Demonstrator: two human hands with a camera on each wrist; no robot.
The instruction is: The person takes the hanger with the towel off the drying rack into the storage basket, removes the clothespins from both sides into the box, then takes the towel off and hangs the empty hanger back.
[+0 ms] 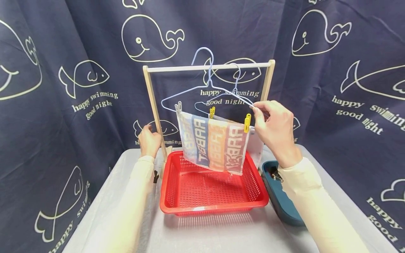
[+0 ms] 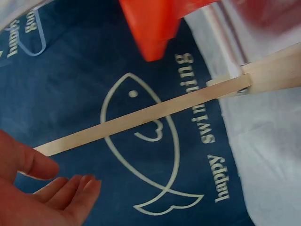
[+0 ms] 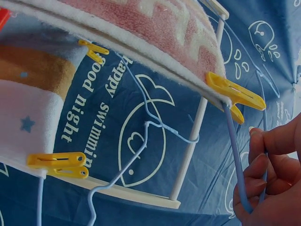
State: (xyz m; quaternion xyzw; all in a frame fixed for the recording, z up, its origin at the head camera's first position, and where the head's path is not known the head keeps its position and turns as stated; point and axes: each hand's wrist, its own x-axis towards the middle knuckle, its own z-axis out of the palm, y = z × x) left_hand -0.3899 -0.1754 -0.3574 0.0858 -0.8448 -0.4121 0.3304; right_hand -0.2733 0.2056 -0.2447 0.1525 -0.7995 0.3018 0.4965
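My right hand (image 1: 276, 128) pinches the right end of a light blue hanger (image 1: 186, 91). From that hanger hangs a striped towel (image 1: 218, 144) with lettering, held by a grey clothespin (image 1: 178, 109) and a yellow clothespin (image 3: 235, 96). Whether its hook rests on the rack's white rod (image 1: 177, 68) I cannot tell. Behind it, a second blue hanger (image 3: 120, 169) is hooked over the rod, carrying another towel (image 3: 28, 103) with yellow clothespins (image 3: 59, 165). My left hand (image 2: 56, 193), fingers loosely bent and holding nothing, is beside the rack's left wooden post (image 2: 141, 115).
A red perforated basket (image 1: 215, 207) stands on the white table (image 1: 209, 235) below the towels. Right of it lies a teal container (image 1: 281, 196) with small items inside, partly behind my right forearm. A dark clip (image 1: 156, 176) lies left of the basket. A navy printed curtain (image 1: 95, 35) hangs behind.
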